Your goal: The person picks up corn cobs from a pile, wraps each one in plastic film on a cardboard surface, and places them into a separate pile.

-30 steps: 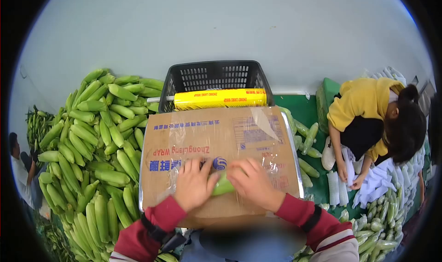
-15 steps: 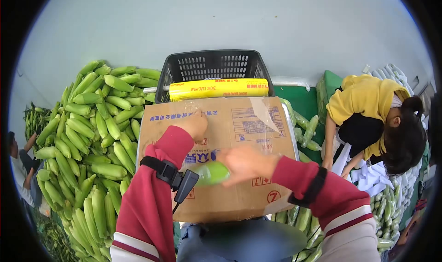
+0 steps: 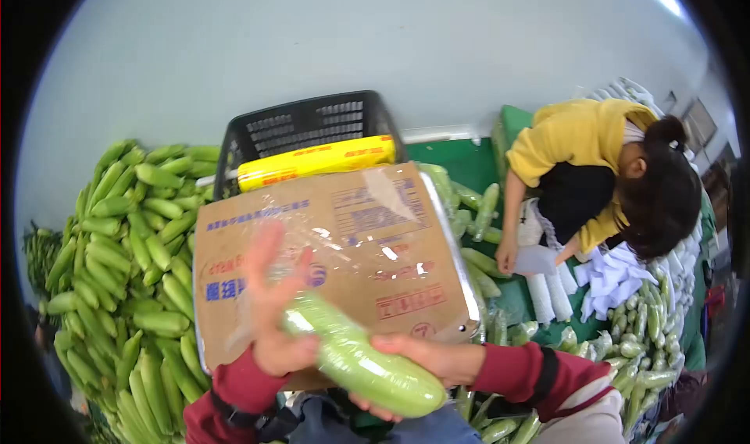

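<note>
A pale green zucchini (image 3: 359,358) wrapped in shiny clear film lies slantwise above the near edge of a cardboard box (image 3: 312,210). My right hand (image 3: 430,362) grips it from the right side, thumb on top and fingers beneath. At its far left end is my left hand (image 3: 277,311), blurred, with fingers stretched apart; whether it touches the zucchini is hard to tell. Clear plastic film covers the box top. Beyond the box, a yellow roll of cling wrap (image 3: 316,163) rests across a black plastic basket (image 3: 308,124).
A large heap of unwrapped zucchini (image 3: 133,264) rises on the left. Wrapped zucchini (image 3: 484,213) lie right of the box, with more heaped at lower right. A person in a yellow top (image 3: 574,151) bends over white foam sleeves (image 3: 547,296) on the right.
The zucchini has come nearer to me and right, and its wrap now shows clearly. My left hand has left the box top and opened beside it. The view has swung right.
</note>
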The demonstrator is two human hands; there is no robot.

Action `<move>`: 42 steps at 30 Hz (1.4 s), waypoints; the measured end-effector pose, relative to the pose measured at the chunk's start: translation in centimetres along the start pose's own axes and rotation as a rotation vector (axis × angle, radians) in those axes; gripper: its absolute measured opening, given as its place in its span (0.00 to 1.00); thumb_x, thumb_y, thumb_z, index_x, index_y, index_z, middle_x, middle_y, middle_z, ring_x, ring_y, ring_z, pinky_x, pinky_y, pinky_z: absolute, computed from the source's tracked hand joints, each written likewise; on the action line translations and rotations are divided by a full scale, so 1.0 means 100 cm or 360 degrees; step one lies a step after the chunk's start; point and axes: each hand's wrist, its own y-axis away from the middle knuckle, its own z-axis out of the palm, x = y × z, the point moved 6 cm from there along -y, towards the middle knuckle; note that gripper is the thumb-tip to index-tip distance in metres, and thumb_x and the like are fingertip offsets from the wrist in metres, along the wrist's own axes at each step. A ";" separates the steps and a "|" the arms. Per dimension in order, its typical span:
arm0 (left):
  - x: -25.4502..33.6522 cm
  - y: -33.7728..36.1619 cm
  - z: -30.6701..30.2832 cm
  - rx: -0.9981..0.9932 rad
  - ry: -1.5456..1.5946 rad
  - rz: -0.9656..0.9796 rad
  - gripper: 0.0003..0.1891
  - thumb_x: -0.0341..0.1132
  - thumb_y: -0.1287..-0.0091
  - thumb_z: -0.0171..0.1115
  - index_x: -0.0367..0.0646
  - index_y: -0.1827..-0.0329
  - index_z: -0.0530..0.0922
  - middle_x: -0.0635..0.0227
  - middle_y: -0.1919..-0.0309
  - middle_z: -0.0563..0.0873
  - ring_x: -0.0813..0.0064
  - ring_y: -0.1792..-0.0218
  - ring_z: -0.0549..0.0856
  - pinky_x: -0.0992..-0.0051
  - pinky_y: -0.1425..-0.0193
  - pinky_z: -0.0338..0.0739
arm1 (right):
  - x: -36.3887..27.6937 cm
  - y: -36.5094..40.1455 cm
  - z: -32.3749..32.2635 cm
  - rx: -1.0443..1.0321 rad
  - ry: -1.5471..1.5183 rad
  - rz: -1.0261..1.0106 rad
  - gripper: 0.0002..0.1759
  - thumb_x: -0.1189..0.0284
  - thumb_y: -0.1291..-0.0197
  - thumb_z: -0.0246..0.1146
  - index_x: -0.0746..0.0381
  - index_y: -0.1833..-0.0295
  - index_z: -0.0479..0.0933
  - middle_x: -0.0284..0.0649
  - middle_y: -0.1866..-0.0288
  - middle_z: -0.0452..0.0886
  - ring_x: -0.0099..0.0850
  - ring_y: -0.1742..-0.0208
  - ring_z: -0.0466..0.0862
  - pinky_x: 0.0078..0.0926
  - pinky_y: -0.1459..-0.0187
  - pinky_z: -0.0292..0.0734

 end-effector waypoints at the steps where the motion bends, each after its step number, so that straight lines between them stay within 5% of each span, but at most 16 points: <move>1: 0.003 -0.009 -0.009 0.0398 0.0473 -0.0097 0.29 0.41 0.35 0.64 0.54 0.29 0.69 0.51 0.30 0.65 0.49 0.36 0.74 0.53 0.41 0.78 | -0.011 -0.001 0.021 -0.0516 0.0001 -0.0138 0.38 0.37 0.30 0.40 0.60 0.41 0.71 0.44 0.59 0.80 0.34 0.72 0.81 0.32 0.74 0.80; 3: 0.008 -0.014 -0.011 0.0464 0.1085 -0.0372 0.21 0.41 0.32 0.61 0.47 0.38 0.70 0.55 0.44 0.75 0.62 0.56 0.84 0.63 0.60 0.85 | -0.019 -0.009 0.050 -0.1226 -0.0261 -0.0183 0.42 0.34 0.31 0.37 0.62 0.40 0.70 0.43 0.60 0.79 0.33 0.71 0.81 0.29 0.75 0.78; 6: -0.006 -0.021 -0.034 0.0684 0.0660 -0.0612 0.13 0.42 0.28 0.56 0.42 0.51 0.71 0.61 0.57 0.77 0.71 0.71 0.83 0.69 0.69 0.82 | -0.028 -0.017 0.039 -0.0442 -0.0152 -0.0111 0.36 0.39 0.30 0.46 0.61 0.37 0.69 0.42 0.58 0.79 0.29 0.71 0.81 0.25 0.78 0.75; 9: -0.022 0.014 -0.074 0.0665 -0.0216 -0.0783 0.19 0.44 0.22 0.43 0.38 0.63 0.73 0.65 0.67 0.77 0.76 0.67 0.79 0.75 0.63 0.76 | -0.044 0.003 0.003 0.0376 0.0538 -0.1005 0.28 0.49 0.29 0.56 0.60 0.37 0.70 0.39 0.58 0.80 0.24 0.72 0.81 0.21 0.82 0.72; 10: -0.030 0.025 -0.079 0.0373 -0.0712 -0.0470 0.24 0.49 0.23 0.46 0.35 0.64 0.77 0.66 0.72 0.77 0.74 0.69 0.80 0.74 0.64 0.74 | -0.047 0.011 -0.003 0.0498 0.0472 -0.1006 0.22 0.58 0.30 0.61 0.61 0.39 0.73 0.37 0.59 0.81 0.20 0.71 0.81 0.17 0.82 0.70; 14: -0.012 0.031 -0.057 -0.0135 -0.0824 -0.0377 0.30 0.59 0.32 0.58 0.33 0.55 0.80 0.62 0.66 0.81 0.68 0.64 0.82 0.69 0.57 0.74 | -0.073 0.038 -0.044 0.1069 0.0558 -0.1565 0.18 0.64 0.25 0.51 0.66 0.41 0.73 0.41 0.63 0.83 0.27 0.59 0.84 0.23 0.57 0.79; 17: -0.010 0.029 -0.045 -0.0476 -0.0755 -0.0614 0.35 0.62 0.34 0.59 0.33 0.47 0.77 0.61 0.63 0.83 0.68 0.62 0.83 0.71 0.57 0.75 | -0.099 0.057 -0.032 0.0772 0.0078 -0.2213 0.21 0.59 0.24 0.49 0.67 0.42 0.71 0.45 0.58 0.83 0.32 0.57 0.84 0.30 0.53 0.79; 21: -0.043 0.084 -0.042 -0.0443 0.0176 -0.1235 0.36 0.56 0.31 0.59 0.36 0.31 0.64 0.59 0.58 0.82 0.71 0.66 0.83 0.76 0.66 0.78 | -0.126 0.054 0.026 0.0597 0.0511 -0.2696 0.26 0.52 0.26 0.49 0.65 0.41 0.68 0.49 0.54 0.80 0.35 0.55 0.83 0.32 0.52 0.78; 23: -0.044 0.077 -0.024 -0.0381 0.0377 -0.1375 0.37 0.50 0.31 0.62 0.38 0.27 0.58 0.58 0.55 0.81 0.71 0.65 0.84 0.77 0.68 0.79 | -0.122 0.043 0.046 0.0059 0.0547 -0.2506 0.26 0.52 0.28 0.51 0.64 0.41 0.66 0.50 0.50 0.78 0.35 0.53 0.82 0.34 0.51 0.78; 25: -0.016 0.041 0.004 -0.0386 0.0157 -0.1462 0.39 0.43 0.32 0.65 0.39 0.25 0.54 0.57 0.52 0.79 0.70 0.62 0.84 0.78 0.67 0.80 | -0.124 0.036 0.036 0.0248 0.0459 -0.2455 0.28 0.56 0.30 0.58 0.63 0.35 0.61 0.49 0.43 0.74 0.35 0.44 0.77 0.33 0.47 0.76; 28: -0.016 0.050 -0.006 -0.0492 0.0151 -0.1118 0.40 0.35 0.37 0.71 0.40 0.26 0.57 0.59 0.49 0.79 0.63 0.53 0.83 0.68 0.51 0.81 | -0.115 0.030 0.039 0.0620 0.0683 -0.2430 0.38 0.61 0.35 0.65 0.63 0.28 0.55 0.48 0.34 0.66 0.36 0.34 0.70 0.33 0.38 0.70; 30: -0.020 0.053 -0.002 -0.0722 0.0072 -0.1027 0.39 0.35 0.39 0.72 0.40 0.27 0.60 0.59 0.48 0.79 0.63 0.51 0.82 0.66 0.48 0.80 | -0.080 0.018 0.039 0.0698 0.1102 -0.2455 0.47 0.64 0.41 0.69 0.64 0.23 0.50 0.48 0.25 0.58 0.37 0.27 0.64 0.34 0.30 0.62; 32: -0.021 0.057 0.000 -0.0917 -0.0017 -0.0926 0.38 0.36 0.41 0.74 0.40 0.29 0.64 0.59 0.47 0.79 0.62 0.49 0.82 0.64 0.45 0.79 | -0.056 0.024 0.010 0.0733 0.1066 -0.2069 0.55 0.63 0.46 0.73 0.65 0.21 0.46 0.51 0.23 0.56 0.39 0.24 0.60 0.35 0.28 0.58; 35: 0.008 0.037 0.032 -0.1830 -0.0702 -0.0294 0.34 0.40 0.44 0.76 0.37 0.36 0.73 0.59 0.44 0.80 0.64 0.48 0.82 0.63 0.44 0.78 | -0.015 0.072 -0.034 0.0981 0.1537 -0.2008 0.58 0.63 0.49 0.76 0.65 0.21 0.45 0.52 0.24 0.58 0.38 0.24 0.60 0.35 0.28 0.58; 39: -0.016 0.090 -0.058 -0.0732 -0.0408 -0.1248 0.26 0.35 0.38 0.68 0.33 0.39 0.74 0.59 0.44 0.81 0.63 0.46 0.82 0.65 0.42 0.75 | 0.043 0.189 -0.118 0.2219 0.1752 -0.1502 0.52 0.65 0.50 0.74 0.66 0.25 0.52 0.53 0.33 0.70 0.41 0.34 0.74 0.38 0.34 0.67; 42: -0.026 0.122 -0.099 -0.0471 -0.0678 -0.1386 0.23 0.29 0.38 0.61 0.33 0.39 0.74 0.57 0.41 0.79 0.61 0.40 0.79 0.63 0.36 0.72 | 0.119 0.234 -0.201 0.2867 0.1545 -0.0886 0.49 0.61 0.49 0.73 0.67 0.27 0.55 0.55 0.37 0.73 0.49 0.36 0.74 0.43 0.37 0.69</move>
